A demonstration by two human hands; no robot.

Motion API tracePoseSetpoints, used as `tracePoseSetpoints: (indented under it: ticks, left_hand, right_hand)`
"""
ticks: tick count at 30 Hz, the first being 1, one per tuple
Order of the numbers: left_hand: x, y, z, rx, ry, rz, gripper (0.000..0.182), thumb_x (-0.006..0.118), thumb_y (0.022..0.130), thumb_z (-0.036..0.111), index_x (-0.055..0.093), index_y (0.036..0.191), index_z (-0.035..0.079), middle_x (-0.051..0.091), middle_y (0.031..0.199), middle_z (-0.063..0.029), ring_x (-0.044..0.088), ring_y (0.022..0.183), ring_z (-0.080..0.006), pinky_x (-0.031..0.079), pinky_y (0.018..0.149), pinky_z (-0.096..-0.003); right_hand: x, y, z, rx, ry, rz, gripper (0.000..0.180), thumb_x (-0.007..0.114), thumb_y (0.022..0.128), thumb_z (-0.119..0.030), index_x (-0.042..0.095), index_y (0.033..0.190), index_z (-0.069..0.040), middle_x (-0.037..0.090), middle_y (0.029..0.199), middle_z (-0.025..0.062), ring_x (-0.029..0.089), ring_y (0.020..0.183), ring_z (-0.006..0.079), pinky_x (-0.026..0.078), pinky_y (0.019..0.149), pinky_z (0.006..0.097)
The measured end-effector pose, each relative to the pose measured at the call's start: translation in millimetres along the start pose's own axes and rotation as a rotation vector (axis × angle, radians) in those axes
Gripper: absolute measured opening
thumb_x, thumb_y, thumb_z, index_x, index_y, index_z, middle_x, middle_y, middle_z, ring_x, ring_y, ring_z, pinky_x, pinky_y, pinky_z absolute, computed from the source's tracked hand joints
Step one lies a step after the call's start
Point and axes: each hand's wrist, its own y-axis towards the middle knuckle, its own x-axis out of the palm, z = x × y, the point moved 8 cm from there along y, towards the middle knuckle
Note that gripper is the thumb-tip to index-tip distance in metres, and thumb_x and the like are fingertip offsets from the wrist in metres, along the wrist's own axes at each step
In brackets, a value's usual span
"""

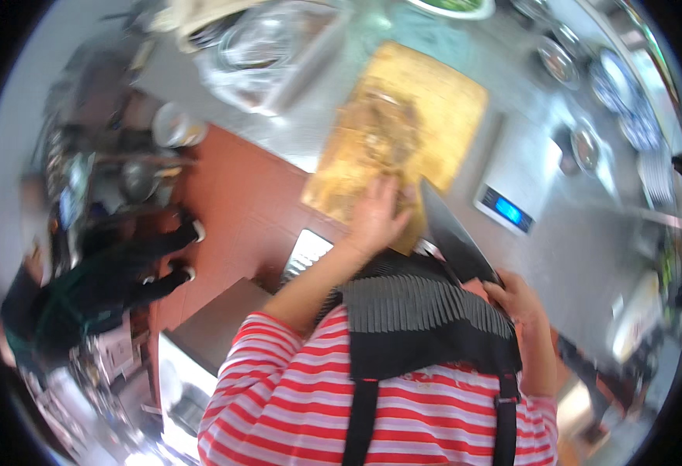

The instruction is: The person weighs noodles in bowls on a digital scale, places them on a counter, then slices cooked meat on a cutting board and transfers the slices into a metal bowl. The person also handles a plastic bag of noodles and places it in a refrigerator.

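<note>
A yellow cutting board lies on the steel counter before me, its near end at the counter's edge. On it is a heap of brown food, perhaps meat, too blurred to name closely. My left hand rests palm down over the near end of the board, fingers spread, fingertips by the brown scraps; I see nothing held in it. My right hand grips the handle of a wide-bladed kitchen knife. The blade points away from me, its tip beside the board's right edge.
Right of the board lies a digital kitchen scale with a lit display. Bowls and blue-patterned plates stand farther right. A plastic-lined tray is at the back left. Another person stands left on the red floor.
</note>
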Motion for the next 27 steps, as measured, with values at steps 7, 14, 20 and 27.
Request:
tracePoseSetpoints:
  ticks: [7,14,20,27]
  left_hand:
    - [10.2,-9.6,11.6,-0.121,0.071,0.061,0.049,0.071,0.072,0.033,0.054,0.108,0.005,0.053,0.105,-0.0166,0.059,0.088,-0.0365,0.049,0.073,-0.0431]
    - [18.8,-27.3,23.1,-0.211,0.049,0.257,0.034,0.069,0.074,0.030,0.058,0.099,0.008,0.057,0.097,-0.0134,0.060,0.082,-0.0340,0.050,0.069,-0.0421]
    - [-6.9,-44.2,20.5,-0.376,0.017,0.506,0.019,0.061,0.078,0.019,0.060,0.091,0.005,0.060,0.085,-0.0180,0.059,0.079,-0.0351,0.048,0.069,-0.0432]
    - [27.5,41.6,110.8,-0.107,-0.121,0.322,0.025,0.070,0.077,0.005,0.058,0.097,-0.002,0.055,0.088,-0.0127,0.057,0.065,-0.0195,0.048,0.058,-0.0294]
  right_hand:
    - [1.9,50.5,35.0,-0.237,0.259,-0.245,0.011,0.058,0.089,-0.010,0.061,0.094,-0.001,0.060,0.079,-0.0010,0.053,0.074,0.0063,0.043,0.066,0.0223]
    - [-11.5,61.5,41.4,-0.330,0.021,-0.421,0.016,0.055,0.090,-0.011,0.059,0.103,-0.001,0.059,0.086,-0.0020,0.051,0.079,0.0059,0.042,0.070,0.0229]
    - [-18.1,71.6,-14.2,-0.509,-0.305,-0.500,0.022,0.057,0.090,-0.026,0.059,0.096,-0.005,0.054,0.071,-0.0008,0.050,0.065,0.0074,0.043,0.057,0.0278]
    - [-96.1,29.7,18.3,-0.371,0.015,-0.489,0.028,0.054,0.092,-0.031,0.051,0.083,-0.005,0.049,0.061,0.0010,0.050,0.050,0.0111,0.041,0.045,0.0282]
